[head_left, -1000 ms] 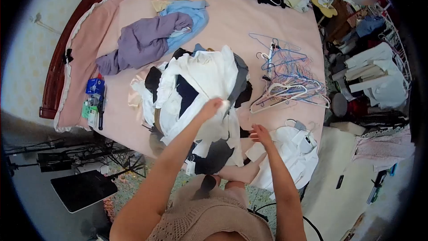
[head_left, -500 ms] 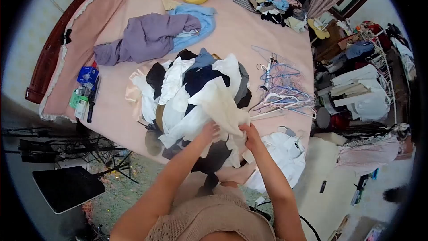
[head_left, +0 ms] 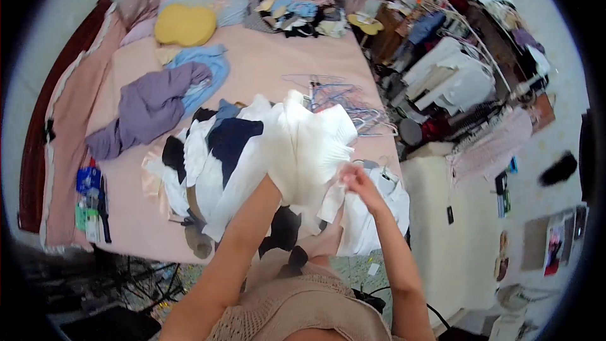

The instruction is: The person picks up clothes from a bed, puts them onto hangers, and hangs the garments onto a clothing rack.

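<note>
A white garment [head_left: 300,142] with a ribbed or pleated edge is raised over the clothes pile. My left forearm runs up into it, and the cloth covers my left hand, so its fingers are hidden. Just right of the garment's lower edge is my right hand [head_left: 356,182], slightly blurred, with its fingers apart and nothing visibly gripped. Beneath and to the left spreads the heap of mixed clothes, among them a navy piece [head_left: 233,145] and white ones. A white shirt [head_left: 388,205] lies on the bed corner below my right hand.
Hangers [head_left: 344,101] lie tangled behind the garment on the pink bed [head_left: 265,57]. A purple cloth [head_left: 151,104] is at the left, a yellow cushion [head_left: 185,25] at the back. More clothes [head_left: 309,9] sit at the far edge. A cream bench [head_left: 435,227] stands right.
The white garment has been lifted off the pile and spread upward. My left hand has gone under its cloth, and my right hand has come off its edge. The view has swung right.
</note>
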`<state>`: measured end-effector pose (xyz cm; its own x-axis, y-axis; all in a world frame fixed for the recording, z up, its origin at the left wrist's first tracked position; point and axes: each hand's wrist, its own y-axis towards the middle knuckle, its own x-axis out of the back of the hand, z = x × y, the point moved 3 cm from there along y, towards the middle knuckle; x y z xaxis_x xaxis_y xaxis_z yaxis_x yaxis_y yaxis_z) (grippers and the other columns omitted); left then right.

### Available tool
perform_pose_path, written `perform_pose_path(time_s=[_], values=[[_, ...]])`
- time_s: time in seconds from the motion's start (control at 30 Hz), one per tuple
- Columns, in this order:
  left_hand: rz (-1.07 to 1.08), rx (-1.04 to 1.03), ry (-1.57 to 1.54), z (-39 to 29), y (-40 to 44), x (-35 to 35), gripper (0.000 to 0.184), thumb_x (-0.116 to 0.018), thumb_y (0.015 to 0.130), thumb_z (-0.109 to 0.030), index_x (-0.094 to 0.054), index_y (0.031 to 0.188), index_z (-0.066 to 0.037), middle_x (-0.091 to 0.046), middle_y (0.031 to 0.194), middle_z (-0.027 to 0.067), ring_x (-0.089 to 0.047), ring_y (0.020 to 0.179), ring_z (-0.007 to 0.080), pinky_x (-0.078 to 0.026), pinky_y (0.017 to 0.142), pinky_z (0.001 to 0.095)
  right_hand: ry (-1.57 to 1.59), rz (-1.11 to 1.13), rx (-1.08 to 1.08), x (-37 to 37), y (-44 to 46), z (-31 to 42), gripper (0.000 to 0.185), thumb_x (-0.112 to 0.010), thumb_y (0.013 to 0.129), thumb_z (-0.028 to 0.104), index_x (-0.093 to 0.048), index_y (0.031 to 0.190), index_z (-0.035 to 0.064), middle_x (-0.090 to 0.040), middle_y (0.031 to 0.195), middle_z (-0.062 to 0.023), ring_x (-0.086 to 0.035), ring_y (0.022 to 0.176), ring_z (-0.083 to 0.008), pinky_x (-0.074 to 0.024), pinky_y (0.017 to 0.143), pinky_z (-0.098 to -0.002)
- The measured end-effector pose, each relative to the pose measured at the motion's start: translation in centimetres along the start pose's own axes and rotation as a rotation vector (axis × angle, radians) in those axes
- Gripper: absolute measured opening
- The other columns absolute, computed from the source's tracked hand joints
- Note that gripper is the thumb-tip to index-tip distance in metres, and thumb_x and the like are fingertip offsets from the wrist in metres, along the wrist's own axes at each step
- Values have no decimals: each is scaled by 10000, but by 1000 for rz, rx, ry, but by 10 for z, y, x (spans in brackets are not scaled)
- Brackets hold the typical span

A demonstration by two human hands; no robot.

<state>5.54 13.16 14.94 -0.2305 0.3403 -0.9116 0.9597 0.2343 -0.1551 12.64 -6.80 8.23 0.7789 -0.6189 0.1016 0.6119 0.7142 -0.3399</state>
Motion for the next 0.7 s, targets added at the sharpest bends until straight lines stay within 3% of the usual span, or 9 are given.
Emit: perform_pose_path(time_s=[0.13, 0.23, 0.4, 0.43, 0.47, 0.53, 0.57, 0.63, 0.7], values=[[74, 94, 92, 24, -3, -50, 541, -457, 885, -475, -337, 1285, -130, -438, 1226, 112, -438, 1141, 268, -431, 900, 420, 21, -332, 392, 10, -17, 66, 570, -668, 793, 188, -377, 1268, 66, -500, 1152, -84, -523, 982, -152, -451, 793, -283], [80, 200, 89, 39, 3, -57, 526, -452, 898, -461, -338, 1279, -118, -454, 1212, 121, -462, 1121, 270, -440, 897, 417, -107, -225, 258, 0, -23, 75, 246, -656, 802, 162, -597, 1008, 41, -598, 850, 9, -548, 772, -80, -441, 693, -235], [-22, 179, 28, 37, 20, -38, 405, -521, 898, -328, -433, 1206, -79, -528, 1131, 127, -529, 1031, 225, -455, 887, 374, 51, -328, 387, 18, -23, 64, 155, -625, 839, 179, -627, 924, 49, -603, 754, 35, -505, 612, -27, -373, 515, -178], [-182, -7, 189, 31, 3, -53, 449, -563, 861, -385, -487, 1135, -37, -536, 945, 83, -525, 782, 155, -475, 651, 268, 48, -282, 322, 23, -27, 72, 154, -623, 841, 181, -630, 921, 49, -606, 749, 35, -511, 615, -32, -384, 532, -181], [-182, -17, 192, 26, 9, -37, 449, -563, 861, -385, -487, 1135, -37, -536, 945, 83, -525, 782, 155, -475, 651, 268, 45, -235, 259, 28, -29, 77, 153, -621, 843, 182, -634, 918, 50, -608, 744, 35, -516, 617, -38, -395, 549, -184], [189, 325, -84, 28, 31, 1, 420, -492, 902, -358, -474, 1148, -19, -498, 863, 77, -474, 684, 132, -436, 554, 238, -41, -222, 264, 29, -27, 83, 207, -613, 831, 126, -603, 1013, 29, -609, 856, 1, -541, 783, -68, -426, 670, -211], [190, 321, -79, 28, 37, 5, 420, -492, 902, -358, -474, 1148, -19, -498, 863, 77, -474, 684, 132, -436, 554, 238, -238, -310, 426, 21, -32, 100, 289, -620, 805, 104, -570, 1084, 47, -590, 907, -26, -544, 818, -92, -433, 690, -226], [670, 732, -398, 35, 34, -11, 406, -452, 926, -307, -455, 1175, 14, -541, 901, 103, -506, 691, 171, -469, 600, 269, -536, -367, 685, 4, -37, 121, 539, -600, 742, 20, -465, 1256, 115, -507, 1079, -117, -537, 965, -204, -451, 777, -292], [616, 665, -348, 36, 25, -21, 416, -438, 928, -312, -452, 1177, 21, -526, 866, 93, -476, 656, 157, -442, 561, 257, -630, -421, 817, -13, -38, 132, 552, -582, 737, -2, -465, 1262, 123, -491, 1116, -133, -530, 988, -240, -450, 803, -312]])
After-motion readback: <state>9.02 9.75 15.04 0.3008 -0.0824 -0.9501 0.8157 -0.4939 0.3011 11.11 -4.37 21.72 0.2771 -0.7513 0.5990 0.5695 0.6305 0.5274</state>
